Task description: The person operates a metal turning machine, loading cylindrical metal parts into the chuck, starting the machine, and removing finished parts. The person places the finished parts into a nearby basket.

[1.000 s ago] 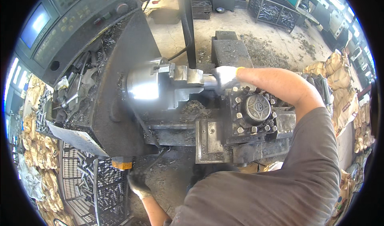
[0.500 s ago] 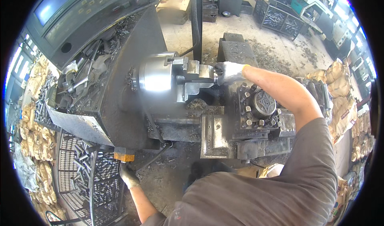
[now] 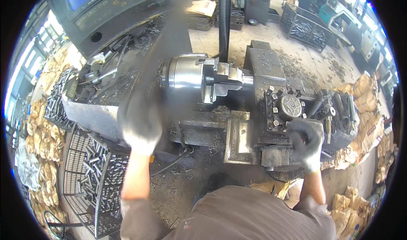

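My left hand [image 3: 141, 123], in a white glove with a dark palm side, is raised in front of the lathe's headstock; motion smears its fingers. My right hand [image 3: 308, 143], gloved the same way, is at the near right side of the square tool post [image 3: 291, 107]. Its fingers are curled, and whatever may be in them is hidden. The lathe chuck [image 3: 186, 73] stands left of the tool post, its stepped jaws [image 3: 227, 75] pointing right. A short shiny metal piece [image 3: 247, 81] shows at the jaws' right end.
A mesh bin [image 3: 91, 189] of metal rods stands at lower left. The control panel [image 3: 91, 4] is at upper left, above a chip-strewn ledge with tools. Brown sacks [image 3: 360, 108] line the right side. Another bin [image 3: 303, 30] sits on the floor behind.
My right hand has left the chuck jaws and come back toward me beside the tool post. My left hand has risen from beside the mesh bin to the headstock. The view has shifted.
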`<state>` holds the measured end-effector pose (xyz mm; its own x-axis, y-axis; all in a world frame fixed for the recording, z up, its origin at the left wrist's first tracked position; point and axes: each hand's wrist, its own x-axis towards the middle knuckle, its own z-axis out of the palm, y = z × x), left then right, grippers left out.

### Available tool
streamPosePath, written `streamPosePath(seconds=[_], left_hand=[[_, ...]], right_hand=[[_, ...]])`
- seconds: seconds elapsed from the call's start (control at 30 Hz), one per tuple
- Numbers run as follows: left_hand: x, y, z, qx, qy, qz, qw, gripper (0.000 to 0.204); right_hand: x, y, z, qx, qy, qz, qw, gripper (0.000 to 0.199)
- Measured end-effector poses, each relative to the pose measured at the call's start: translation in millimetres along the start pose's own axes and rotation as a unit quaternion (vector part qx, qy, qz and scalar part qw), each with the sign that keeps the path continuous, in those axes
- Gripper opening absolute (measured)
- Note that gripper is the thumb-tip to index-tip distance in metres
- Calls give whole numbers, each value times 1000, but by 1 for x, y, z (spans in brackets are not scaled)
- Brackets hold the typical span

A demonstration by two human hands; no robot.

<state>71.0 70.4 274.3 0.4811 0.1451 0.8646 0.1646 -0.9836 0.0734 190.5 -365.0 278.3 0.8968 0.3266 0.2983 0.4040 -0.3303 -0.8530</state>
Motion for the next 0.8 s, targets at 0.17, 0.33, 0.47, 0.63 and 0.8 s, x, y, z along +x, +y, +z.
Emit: streamPosePath(seconds=[0.17,0.33,0.47,0.63,0.8], left_hand=[[153,-35,119,83,-65,-22,994,78],[223,-85,163,198,-238,-149,939,86],[164,0,142,98,-58,-125,986,74],[-81,77,14,-181,-247,-129,943,14],[-463,95,-194,-27,-135,-742,656,36]], right_hand=[[-35,32,9,99,-4,95,991,36],[-61,65,12,12,-89,75,993,32],[-69,73,21,18,-155,88,984,31],[-81,68,102,57,-305,30,950,30],[-148,19,226,153,-529,-54,833,26]])
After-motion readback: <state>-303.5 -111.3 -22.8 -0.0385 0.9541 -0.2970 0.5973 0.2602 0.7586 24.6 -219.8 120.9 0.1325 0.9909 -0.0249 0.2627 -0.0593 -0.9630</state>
